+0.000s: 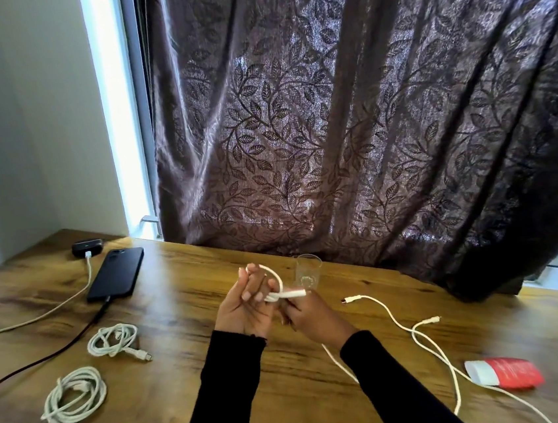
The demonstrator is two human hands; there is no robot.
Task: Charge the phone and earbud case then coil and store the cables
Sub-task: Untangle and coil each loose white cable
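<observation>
White cable (275,280) looped round left hand (244,306) fingers (255,279)

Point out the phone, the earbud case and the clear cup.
phone (116,274): head view, middle of its black back.
earbud case (85,247): head view, dark front face.
clear cup (308,272): head view, transparent side wall.

A wooden table (217,362) fills the lower half of the frame; at upper left lie a dark earbud case (87,247) and a black phone (116,274), each with a cable plugged in; two coiled white cables (113,339) (74,398) at lower left; a clear cup (308,272) at centre; loose white cables (429,340) and a red tube (504,373) at lower right.
</observation>
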